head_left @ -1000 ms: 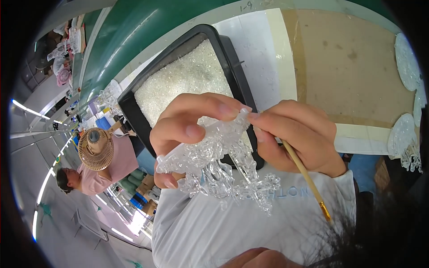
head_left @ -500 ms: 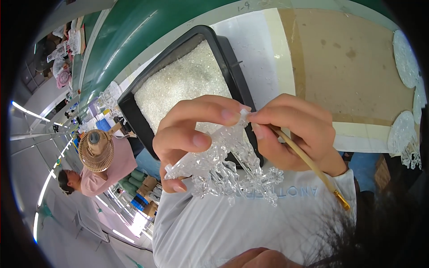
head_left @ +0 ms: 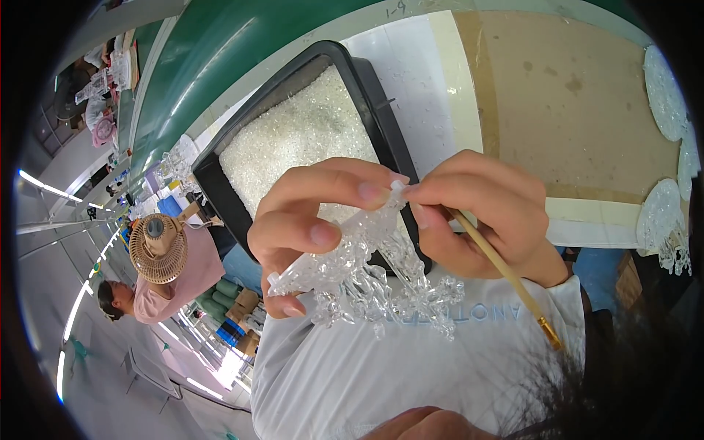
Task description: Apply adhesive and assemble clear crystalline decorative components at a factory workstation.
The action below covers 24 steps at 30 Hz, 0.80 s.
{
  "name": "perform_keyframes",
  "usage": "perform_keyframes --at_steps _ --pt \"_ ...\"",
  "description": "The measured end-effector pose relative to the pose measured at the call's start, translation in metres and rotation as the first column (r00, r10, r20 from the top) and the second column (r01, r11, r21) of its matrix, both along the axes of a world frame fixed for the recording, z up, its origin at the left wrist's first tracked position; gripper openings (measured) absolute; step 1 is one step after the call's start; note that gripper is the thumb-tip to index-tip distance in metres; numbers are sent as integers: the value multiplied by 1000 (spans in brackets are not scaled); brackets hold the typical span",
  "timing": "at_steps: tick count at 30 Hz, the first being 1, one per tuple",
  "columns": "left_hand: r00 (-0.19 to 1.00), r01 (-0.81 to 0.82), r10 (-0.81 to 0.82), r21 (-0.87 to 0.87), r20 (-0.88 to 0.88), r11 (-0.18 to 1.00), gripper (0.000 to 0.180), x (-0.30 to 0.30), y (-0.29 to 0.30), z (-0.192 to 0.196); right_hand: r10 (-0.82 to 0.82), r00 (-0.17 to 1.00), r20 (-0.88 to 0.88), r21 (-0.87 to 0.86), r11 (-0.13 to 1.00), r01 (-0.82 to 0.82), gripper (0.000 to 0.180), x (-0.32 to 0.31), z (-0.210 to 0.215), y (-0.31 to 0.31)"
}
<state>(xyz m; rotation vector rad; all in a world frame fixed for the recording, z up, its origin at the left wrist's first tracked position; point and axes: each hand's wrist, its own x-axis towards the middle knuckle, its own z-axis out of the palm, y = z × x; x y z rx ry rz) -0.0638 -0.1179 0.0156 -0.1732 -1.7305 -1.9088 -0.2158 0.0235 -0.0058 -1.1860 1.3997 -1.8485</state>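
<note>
A clear, glittering ornament point(head_left: 345, 258) with many faceted dangling pieces is held up above the tray's near edge. My left hand point(head_left: 297, 213) grips it along its frosted upper edge, fingers above and thumb below. Thumb and index finger of my right hand point(head_left: 491, 216) pinch together at the small white nub on the ornament's top corner; whether they hold anything tiny there is hidden. A thin paintbrush point(head_left: 502, 268) with a wooden handle and brass ferrule also rests within my right hand, its ferrule end pointing down toward my white shirt.
Behind my hands, a black tray point(head_left: 389, 125) holds clear, crystal-like beads point(head_left: 301, 128). Brown board point(head_left: 572, 103) covers the table on the right, with clear beaded pieces point(head_left: 660, 213) at its far right edge. Leftward, a fan point(head_left: 158, 248) stands before a person in pink point(head_left: 187, 282).
Both hands and the ornament have shifted very slightly left. The paintbrush's ferrule end has swung a little to the left. My grips look the same.
</note>
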Motion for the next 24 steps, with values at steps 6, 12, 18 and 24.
perform_keyframes --at_steps 6,12,18,24 --pt "1000 15 -15 3 18 1000 57 0 -3 3 27 999 20 12 1000 -27 19 -3 0 1" --pt "1000 7 -7 6 19 1000 57 0 -2 5 -18 999 -37 -28 999 17 20 -1 -1 0" --pt "999 -1 1 6 34 1000 57 0 -3 5 -2 999 -39 8 1000 2 21 -2 -1 2" --pt "999 -5 5 -12 39 1000 57 1 -3 8 0 998 -58 -13 1000 0 21 -2 0 1"
